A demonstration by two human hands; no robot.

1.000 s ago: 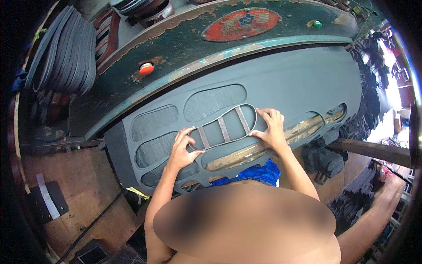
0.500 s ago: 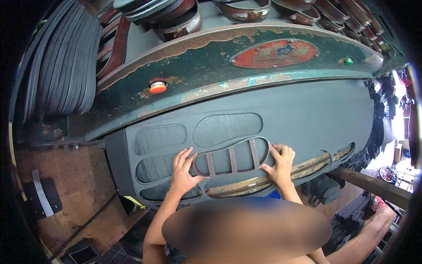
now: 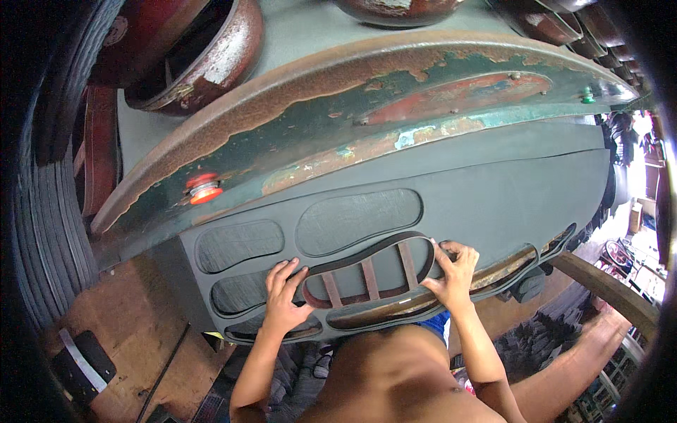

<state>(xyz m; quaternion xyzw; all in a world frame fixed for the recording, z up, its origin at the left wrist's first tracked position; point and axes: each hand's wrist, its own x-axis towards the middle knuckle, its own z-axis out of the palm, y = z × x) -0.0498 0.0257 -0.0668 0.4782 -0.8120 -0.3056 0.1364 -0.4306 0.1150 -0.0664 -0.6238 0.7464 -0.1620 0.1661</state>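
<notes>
A large grey rubber sheet (image 3: 493, 204) lies on the bed of an old green press (image 3: 367, 120); sole-shaped cut-outs are punched in its near part. A metal sole-shaped cutting die (image 3: 370, 271) with three cross bars rests on the sheet near its front edge. My left hand (image 3: 283, 299) lies flat with spread fingers against the die's left end. My right hand (image 3: 453, 271) presses on the die's right end, fingers bent over its rim. Neither hand lifts anything.
A red button (image 3: 204, 190) sits on the press front at left. Rusty round metal bowls (image 3: 204, 56) stand on top of the machine. Stacked dark sheets (image 3: 49, 211) fill the left side. A wooden beam (image 3: 606, 282) runs at lower right over the brown floor (image 3: 134, 338).
The view has closed in on the press. Both hands stayed on the die, which now sits a little farther right and lower on the sheet, below the cut-outs.
</notes>
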